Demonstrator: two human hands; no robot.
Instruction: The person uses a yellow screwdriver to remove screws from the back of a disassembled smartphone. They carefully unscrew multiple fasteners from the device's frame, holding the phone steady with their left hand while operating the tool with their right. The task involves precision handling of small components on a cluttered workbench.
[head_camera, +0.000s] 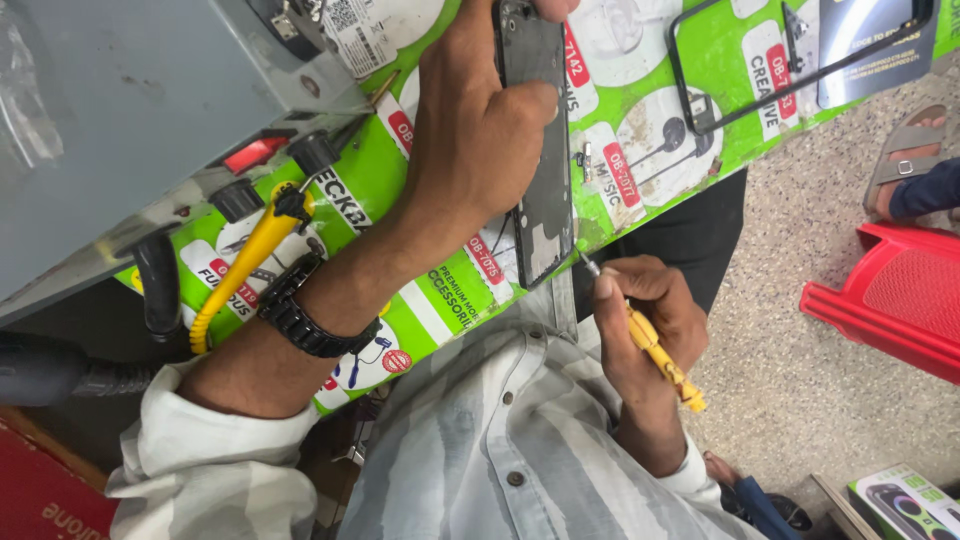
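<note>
Yellow-handled, the small screwdriver (655, 352) sits pinched in the right hand (645, 335), its metal tip touching the lower end of an opened black phone frame (540, 150). The left hand (480, 130) clamps that frame flat against a green printed mat (640, 150) covering the workbench. A thin black bezel (690, 90) lies further along the mat. A grey box with knobs (150, 110) stands at the bench's left end. Beyond the bench edge, speckled flooring (800, 380) carries a red plastic stool (890, 295).

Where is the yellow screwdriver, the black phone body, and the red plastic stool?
yellow screwdriver (660, 358), head view, on its handle.
black phone body (547, 215), head view, on its lower half.
red plastic stool (895, 295), head view, on its seat.
</note>
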